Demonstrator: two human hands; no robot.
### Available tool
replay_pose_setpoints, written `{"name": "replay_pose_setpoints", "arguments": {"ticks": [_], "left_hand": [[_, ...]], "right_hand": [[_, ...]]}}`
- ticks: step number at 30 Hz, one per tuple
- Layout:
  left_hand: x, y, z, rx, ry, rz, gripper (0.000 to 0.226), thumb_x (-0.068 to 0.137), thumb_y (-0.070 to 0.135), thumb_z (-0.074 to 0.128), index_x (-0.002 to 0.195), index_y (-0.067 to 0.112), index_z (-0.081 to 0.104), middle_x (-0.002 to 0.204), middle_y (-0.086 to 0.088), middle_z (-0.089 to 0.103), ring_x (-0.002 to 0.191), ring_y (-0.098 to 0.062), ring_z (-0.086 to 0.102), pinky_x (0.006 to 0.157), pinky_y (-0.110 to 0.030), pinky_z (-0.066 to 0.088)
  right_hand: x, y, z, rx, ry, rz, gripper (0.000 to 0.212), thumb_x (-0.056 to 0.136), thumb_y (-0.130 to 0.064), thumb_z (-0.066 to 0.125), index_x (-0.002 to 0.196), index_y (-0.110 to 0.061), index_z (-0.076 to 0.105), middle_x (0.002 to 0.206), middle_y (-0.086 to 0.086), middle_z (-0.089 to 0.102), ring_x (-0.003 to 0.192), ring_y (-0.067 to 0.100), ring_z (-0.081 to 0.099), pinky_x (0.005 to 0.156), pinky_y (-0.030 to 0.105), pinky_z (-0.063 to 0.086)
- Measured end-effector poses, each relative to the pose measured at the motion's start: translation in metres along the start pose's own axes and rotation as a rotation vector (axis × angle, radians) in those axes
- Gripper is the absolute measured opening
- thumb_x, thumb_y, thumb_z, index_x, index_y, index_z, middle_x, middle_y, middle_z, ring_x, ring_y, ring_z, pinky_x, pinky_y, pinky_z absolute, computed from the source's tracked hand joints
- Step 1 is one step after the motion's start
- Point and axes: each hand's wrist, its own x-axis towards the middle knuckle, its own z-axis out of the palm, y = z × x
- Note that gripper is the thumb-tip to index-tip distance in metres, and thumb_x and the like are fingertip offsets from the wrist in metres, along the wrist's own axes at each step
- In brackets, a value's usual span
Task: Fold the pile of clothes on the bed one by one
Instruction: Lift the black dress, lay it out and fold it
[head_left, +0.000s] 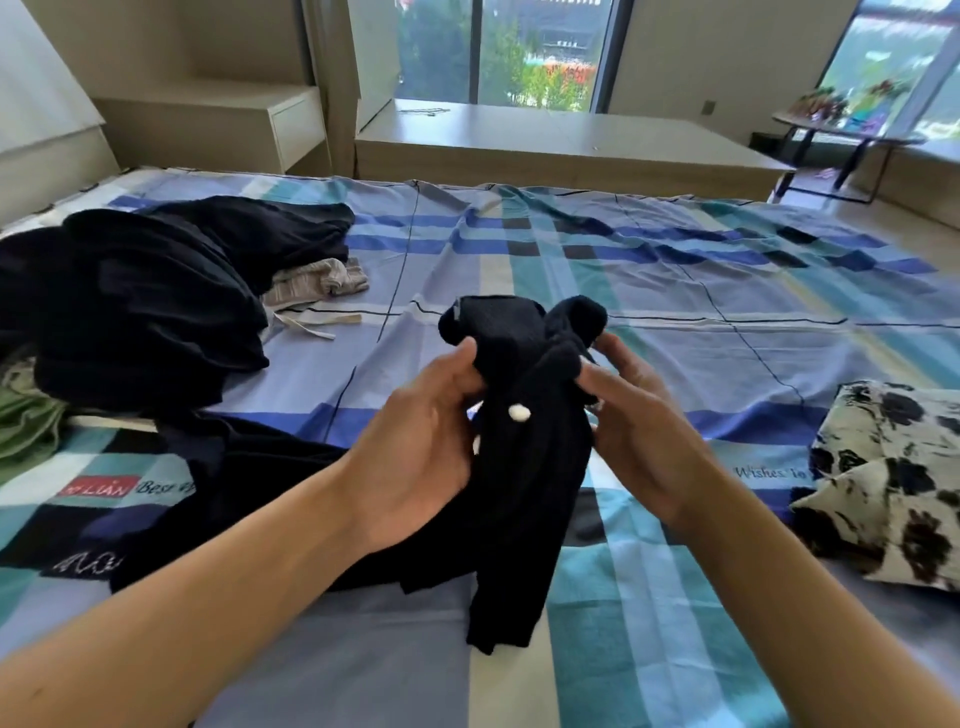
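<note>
Black soft-knit garment with small white tips (524, 467) is bunched and held upright above the blue-and-teal checked bed (675, 291), lower end trailing onto the sheet. Left hand (421, 447) pinches it near the top with thumb and curled fingers; right hand (639, 431) grips the crumpled upper edge, fingers curled in. Step looks like finding an edge or opening, not folding yet. Next move likely calls for shaking it out and laying it flat on the bare sheet ahead. Another black garment (244, 483) lies flat under the left forearm. Unfolded pile of dark clothes (145, 301) sits far left; black-and-white blotched folded cloth (893, 478) lies at right.
</note>
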Motion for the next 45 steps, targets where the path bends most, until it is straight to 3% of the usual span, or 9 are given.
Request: {"name": "replay_pose_setpoints", "arguments": {"ticks": [7,12,18,21,23,27,34,42,45], "left_hand": [[-0.003,-0.021,0.001,0.075,0.016,-0.052,0.042,0.076,0.003,0.074,0.117,0.006,0.066,0.097,-0.010,0.075,0.080,-0.018,0.074,0.066,-0.027,0.059],[-0.009,-0.025,0.008,0.219,0.130,-0.098,0.035,0.074,0.009,0.072,0.109,0.007,0.069,0.091,-0.008,0.077,0.080,-0.019,0.075,0.065,-0.027,0.059],[0.009,-0.030,-0.008,0.764,0.465,0.250,0.053,0.069,0.003,0.088,0.113,0.024,0.066,0.101,0.011,0.076,0.097,0.002,0.069,0.086,-0.019,0.056],[0.012,-0.028,-0.008,0.938,0.507,0.364,0.087,0.064,0.015,0.091,0.135,0.023,0.043,0.106,0.025,0.063,0.095,0.020,0.058,0.080,0.000,0.044],[0.012,-0.024,-0.005,1.021,0.552,0.393,0.102,0.061,0.020,0.093,0.141,0.028,0.030,0.101,0.028,0.058,0.094,0.009,0.059,0.076,-0.002,0.042],[0.017,-0.004,-0.013,1.009,0.651,0.304,0.071,0.058,0.023,0.095,0.115,0.021,0.054,0.100,0.013,0.066,0.098,-0.011,0.065,0.084,-0.026,0.049],[0.006,0.051,-0.039,0.838,0.610,0.263,0.024,0.066,0.007,0.089,0.087,0.010,0.078,0.080,-0.006,0.078,0.080,-0.026,0.076,0.070,-0.031,0.062],[-0.008,0.056,-0.038,0.899,0.553,0.431,0.034,0.088,0.007,0.075,0.090,0.039,0.065,0.085,0.019,0.076,0.082,-0.001,0.073,0.078,-0.022,0.057],[-0.009,0.048,-0.034,0.871,0.524,0.464,0.032,0.089,0.011,0.074,0.090,0.038,0.057,0.077,0.031,0.070,0.078,0.010,0.068,0.066,-0.005,0.049]], "right_hand": [[-0.005,0.000,-0.003,0.123,-0.079,-0.136,0.056,0.085,0.019,0.043,0.119,-0.021,0.064,0.111,0.015,0.068,0.097,0.030,0.066,0.085,0.039,0.054],[-0.004,-0.002,-0.001,0.184,-0.115,-0.096,0.042,0.078,0.005,0.058,0.110,-0.019,0.073,0.106,0.011,0.071,0.096,0.027,0.068,0.084,0.034,0.057],[-0.003,-0.009,-0.019,0.270,-0.314,0.063,0.078,0.071,-0.030,0.077,0.139,-0.001,0.052,0.138,0.025,0.046,0.124,0.040,0.040,0.106,0.058,0.030],[-0.003,-0.004,-0.011,-0.028,-0.166,0.046,0.054,0.077,-0.032,0.078,0.124,-0.011,0.063,0.120,0.025,0.059,0.113,0.034,0.055,0.097,0.051,0.044],[-0.002,0.000,-0.006,-0.209,0.000,-0.011,0.037,0.079,-0.012,0.078,0.114,-0.008,0.065,0.112,0.026,0.066,0.101,0.030,0.065,0.090,0.045,0.052],[-0.001,0.000,-0.006,-0.296,0.308,-0.151,0.035,0.080,0.020,0.058,0.087,-0.011,0.071,0.081,0.000,0.074,0.077,0.014,0.068,0.070,0.027,0.056],[0.008,-0.014,-0.033,-0.095,0.653,-0.216,0.036,0.084,0.013,0.050,0.082,-0.018,0.066,0.063,-0.009,0.068,0.058,0.008,0.063,0.057,0.023,0.055],[0.002,-0.016,-0.040,0.034,0.359,-0.060,0.020,0.078,-0.010,0.070,0.098,-0.006,0.072,0.093,0.014,0.071,0.084,0.027,0.067,0.080,0.040,0.053],[0.001,-0.016,-0.041,-0.038,0.240,0.003,0.021,0.077,-0.005,0.074,0.096,-0.002,0.068,0.086,0.015,0.070,0.079,0.027,0.066,0.067,0.029,0.057]]}}
